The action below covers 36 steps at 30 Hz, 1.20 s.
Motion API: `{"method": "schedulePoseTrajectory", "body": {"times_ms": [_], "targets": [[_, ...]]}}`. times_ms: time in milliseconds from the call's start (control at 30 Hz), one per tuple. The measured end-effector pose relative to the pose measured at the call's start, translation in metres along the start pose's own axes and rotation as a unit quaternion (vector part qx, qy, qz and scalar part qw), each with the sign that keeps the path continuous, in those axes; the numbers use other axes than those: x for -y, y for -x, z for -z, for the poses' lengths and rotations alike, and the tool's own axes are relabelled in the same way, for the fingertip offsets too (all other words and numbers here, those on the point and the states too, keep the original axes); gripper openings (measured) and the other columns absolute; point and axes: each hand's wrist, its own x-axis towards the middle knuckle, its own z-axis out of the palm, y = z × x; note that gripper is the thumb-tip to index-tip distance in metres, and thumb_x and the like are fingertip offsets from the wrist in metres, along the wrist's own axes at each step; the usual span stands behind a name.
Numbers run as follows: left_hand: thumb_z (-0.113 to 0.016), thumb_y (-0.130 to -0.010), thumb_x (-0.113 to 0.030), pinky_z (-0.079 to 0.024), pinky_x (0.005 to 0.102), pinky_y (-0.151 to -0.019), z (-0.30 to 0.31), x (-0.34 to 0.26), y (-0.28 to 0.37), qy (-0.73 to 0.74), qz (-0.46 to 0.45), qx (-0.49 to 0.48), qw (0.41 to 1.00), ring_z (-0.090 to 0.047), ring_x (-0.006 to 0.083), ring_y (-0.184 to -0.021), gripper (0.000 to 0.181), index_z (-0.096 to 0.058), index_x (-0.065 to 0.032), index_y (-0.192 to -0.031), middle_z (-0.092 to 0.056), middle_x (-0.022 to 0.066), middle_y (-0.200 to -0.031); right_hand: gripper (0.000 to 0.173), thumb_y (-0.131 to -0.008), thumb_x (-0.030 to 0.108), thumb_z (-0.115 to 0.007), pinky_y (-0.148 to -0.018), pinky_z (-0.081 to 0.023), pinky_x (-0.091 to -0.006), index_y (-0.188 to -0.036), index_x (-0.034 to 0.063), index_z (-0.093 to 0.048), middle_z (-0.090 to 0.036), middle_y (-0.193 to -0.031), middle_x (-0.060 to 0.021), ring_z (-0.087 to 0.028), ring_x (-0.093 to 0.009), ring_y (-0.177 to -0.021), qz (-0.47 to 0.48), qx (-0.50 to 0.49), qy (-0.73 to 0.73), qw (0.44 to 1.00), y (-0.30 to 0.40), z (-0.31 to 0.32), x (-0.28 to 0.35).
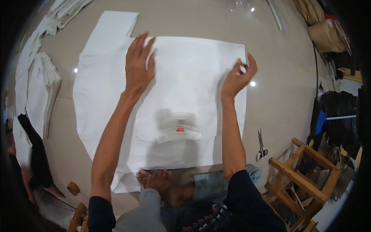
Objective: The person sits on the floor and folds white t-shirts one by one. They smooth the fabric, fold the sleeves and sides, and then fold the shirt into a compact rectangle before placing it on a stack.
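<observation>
White garments lie flat in layers on the tiled floor before me. On top is a folded white shirt (188, 87), its round neckline with a red-printed mark towards my feet. Below it a larger white garment (98, 78) spreads out to the left, with a sleeve-like part at the upper left. My left hand (140, 61), fingers apart, is over the upper left edge of the folded shirt. At the right side my right hand (239, 74) is above the cloth near its upper right corner, thumb and fingers curled; whether it pinches any cloth is unclear.
Scissors (261, 146) lie on the floor at right, near a wooden stool (298, 171). Stacked white garments (43, 92) are at the left, beside another person's arm and leg. A roll of brown tape (73, 188) is at lower left. Brown paper packages (329, 36) stand at upper right.
</observation>
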Motion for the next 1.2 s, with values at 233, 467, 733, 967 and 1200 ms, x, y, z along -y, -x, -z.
{"method": "schedulePoseTrajectory", "body": {"times_ms": [233,467,733,967,1200], "targets": [[-0.044,-0.106,-0.051,-0.014,0.0508,-0.127,-0.037,0.015,0.024,-0.109,0.009,0.112,0.988,-0.021,0.0281,-0.156,0.067,-0.030,-0.0173,-0.162,-0.028,0.0089,-0.168,0.085,-0.102,0.065,-0.042,-0.124,-0.009,-0.0617,-0.159,0.0033,-0.033,-0.026,-0.166,-0.0209,-0.018,-0.038,-0.156,0.232,0.321,0.324,0.859,0.015,-0.034,-0.042],[-0.042,-0.106,-0.055,-0.014,0.0531,-0.126,-0.038,0.021,0.033,-0.130,0.002,0.109,0.985,-0.019,0.0312,-0.156,0.071,-0.027,-0.0149,-0.163,-0.026,0.0122,-0.168,0.079,-0.102,0.049,-0.054,-0.120,-0.009,-0.0679,-0.159,0.0000,-0.030,-0.019,-0.167,-0.0278,-0.017,-0.048,-0.154,0.215,0.297,0.197,0.909,0.051,0.040,0.023],[-0.053,-0.105,-0.041,-0.013,0.0580,-0.124,0.022,-0.020,0.133,-0.095,0.051,0.142,0.984,-0.017,0.0415,-0.155,0.070,-0.031,-0.0001,-0.158,-0.025,0.0219,-0.167,0.055,-0.111,0.022,-0.041,-0.125,-0.020,-0.0394,-0.158,-0.0026,-0.027,-0.026,-0.166,-0.0211,-0.024,-0.030,-0.155,-0.035,0.234,-0.080,0.968,0.108,0.100,0.024],[-0.073,-0.094,-0.032,-0.048,0.0377,-0.082,0.106,-0.052,0.208,0.139,0.401,0.141,0.894,-0.058,0.0243,-0.092,0.039,-0.064,0.0025,-0.110,-0.066,0.0157,-0.103,0.029,-0.097,0.024,-0.070,-0.070,-0.051,-0.0327,-0.107,-0.0027,-0.069,-0.068,-0.080,-0.0085,-0.060,-0.017,-0.072,-0.184,0.304,0.129,0.926,0.136,0.180,0.006],[-0.080,-0.089,-0.030,-0.040,0.0296,-0.057,0.101,-0.035,0.198,0.273,0.401,0.146,0.862,-0.049,0.0126,-0.061,0.035,-0.068,0.0002,-0.077,-0.053,-0.0004,-0.065,0.036,-0.093,0.030,-0.072,-0.067,-0.051,-0.0368,-0.087,-0.0055,-0.072,-0.069,-0.072,-0.0148,-0.062,-0.025,-0.065,-0.241,0.293,0.067,0.923,0.145,0.186,-0.003]]}}
